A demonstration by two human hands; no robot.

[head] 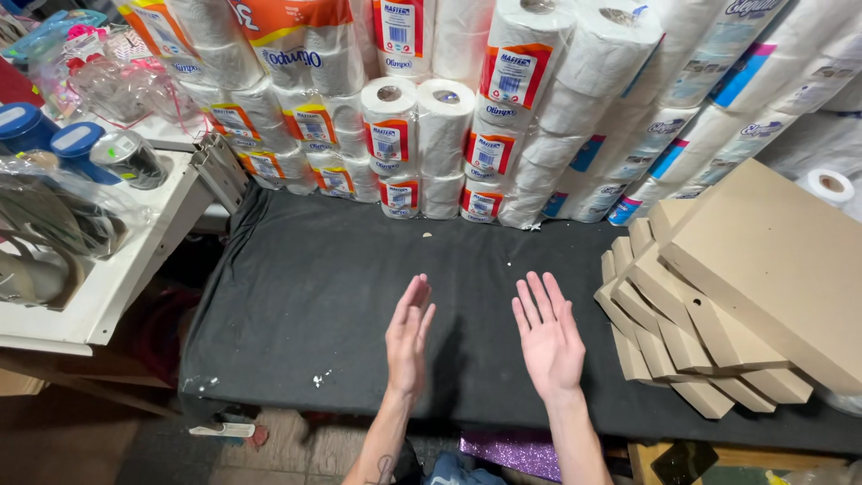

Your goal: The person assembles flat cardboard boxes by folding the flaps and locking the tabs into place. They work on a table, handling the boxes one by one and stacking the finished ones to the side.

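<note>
My left hand and my right hand hover side by side over a black cloth-covered table, palms turned toward each other, fingers straight and held loosely together. Neither hand holds or touches anything. A stack of flat brown cardboard boxes lies just right of my right hand, fanned out and tilted. Packs of white paper rolls in plastic wrap are piled along the far edge of the table.
A white shelf unit at the left carries blue-lidded jars and bagged items. More wrapped paper rolls rise at the back right. Purple glitter material shows below the table's front edge.
</note>
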